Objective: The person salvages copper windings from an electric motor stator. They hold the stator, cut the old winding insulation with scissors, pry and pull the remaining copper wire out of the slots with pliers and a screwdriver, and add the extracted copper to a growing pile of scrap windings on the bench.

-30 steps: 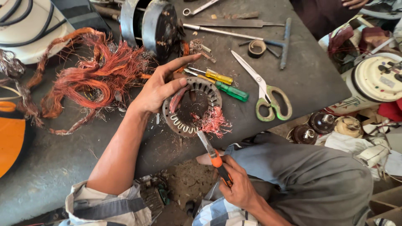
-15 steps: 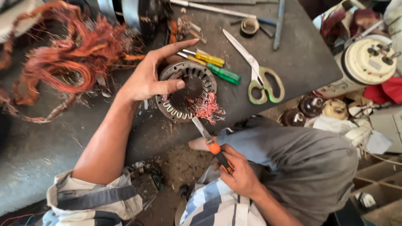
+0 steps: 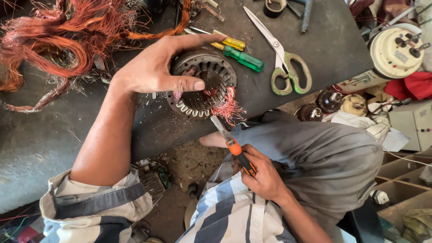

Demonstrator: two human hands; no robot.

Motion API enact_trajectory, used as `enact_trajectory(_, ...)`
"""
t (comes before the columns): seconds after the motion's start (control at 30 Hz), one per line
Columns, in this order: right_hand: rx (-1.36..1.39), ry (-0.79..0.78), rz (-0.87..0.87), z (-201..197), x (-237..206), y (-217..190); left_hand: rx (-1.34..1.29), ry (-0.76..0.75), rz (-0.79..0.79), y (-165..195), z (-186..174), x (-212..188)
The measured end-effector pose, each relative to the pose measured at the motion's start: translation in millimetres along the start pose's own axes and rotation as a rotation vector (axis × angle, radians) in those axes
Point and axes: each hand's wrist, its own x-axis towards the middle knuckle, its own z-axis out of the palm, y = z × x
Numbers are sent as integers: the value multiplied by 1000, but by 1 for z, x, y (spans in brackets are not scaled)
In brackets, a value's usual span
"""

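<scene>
Left hand (image 3: 155,69) splays gripping stator (image 3: 201,83); right hand (image 3: 263,175) apparently clenches orange-handled pliers (image 3: 234,146).

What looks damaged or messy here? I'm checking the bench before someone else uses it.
The round grey metal motor stator under the left hand has frayed copper wire strands bursting from its near edge, where the orange-handled tool in the right hand meets it. A tangled heap of orange copper wire sprawls across the table's far left.
</scene>
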Motion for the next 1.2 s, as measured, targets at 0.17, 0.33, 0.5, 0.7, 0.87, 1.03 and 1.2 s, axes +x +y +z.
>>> enact_trajectory(0.17,-15,-11,49,5,3,-1,-58,74,-24,2,7,3)
enact_trajectory(0.33,23,-15,-16,1,3,-12,-38,173,-169,13,7,1)
enact_trajectory(0.5,88,-61,15,-6,9,-22,84,177,-164,16,-1,-3)
enact_trajectory(0.7,120,-79,7,-4,13,-17,52,132,77,6,-5,-5)
enact_trajectory(0.87,184,-111,-26,-2,13,-1,-228,-1,-25,7,-12,-11)
enact_trajectory(1.03,286,-143,-45,-5,11,14,-253,-55,-23,10,-17,-13)
enact_trajectory(1.2,402,-184,118,-11,-6,33,-85,1,-83,9,-18,-11)
